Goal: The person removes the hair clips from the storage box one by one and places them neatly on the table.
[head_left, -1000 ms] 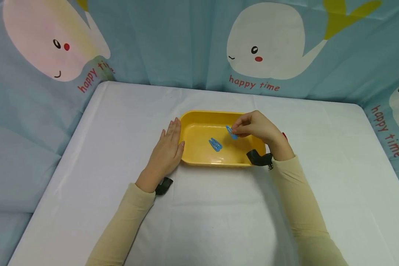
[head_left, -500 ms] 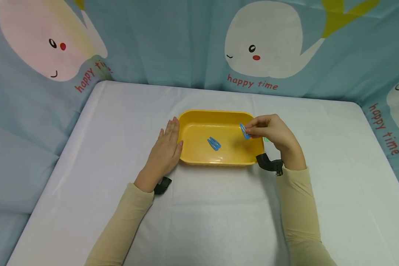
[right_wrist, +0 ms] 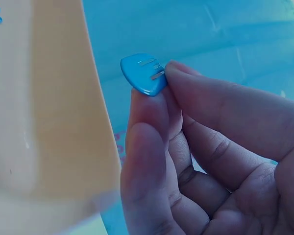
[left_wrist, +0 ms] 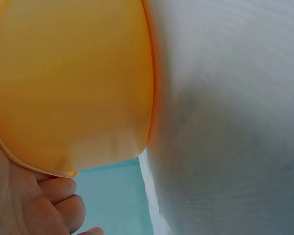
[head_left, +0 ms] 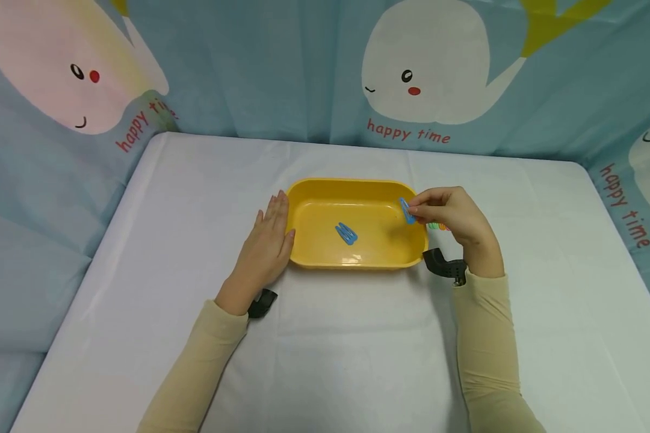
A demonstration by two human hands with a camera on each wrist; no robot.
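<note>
Right hand point(head_left: 456, 216) pinches a blue clip point(head_left: 407, 211) between thumb and fingertips, up over the near-thumb end of the yellow tray point(head_left: 325, 256). Left hand point(head_left: 261, 246) grips nothing: fingers lie straight along the tray's other end, palm side against the wall. Tray sits between the two hands on the white table point(head_left: 336, 367). More blue clip stuff point(head_left: 349, 233) lies on the tray floor, between the hands, well apart from both.

Doing this well, I'd say: light pinch, since the clip is small and slick-looking and could spin or pop out. Only a short bit of it sits in the fingers, so a slightly deeper grip might be safer. Lift well over the rim by the right hand; a knock there could shove the tray. The left hand's flat bracing seems right, just no hard pushing.

Hard to make out: the held clip's far end is under the right fingertips. Can't tell from here if the blue stuff on the floor is one clip or two side by side. Green and orange bits point(head_left: 434, 226) peek out past the tray, mostly behind the right hand; can't say what they are or how many. Left fingertips run partly out of the left wrist view.
</note>
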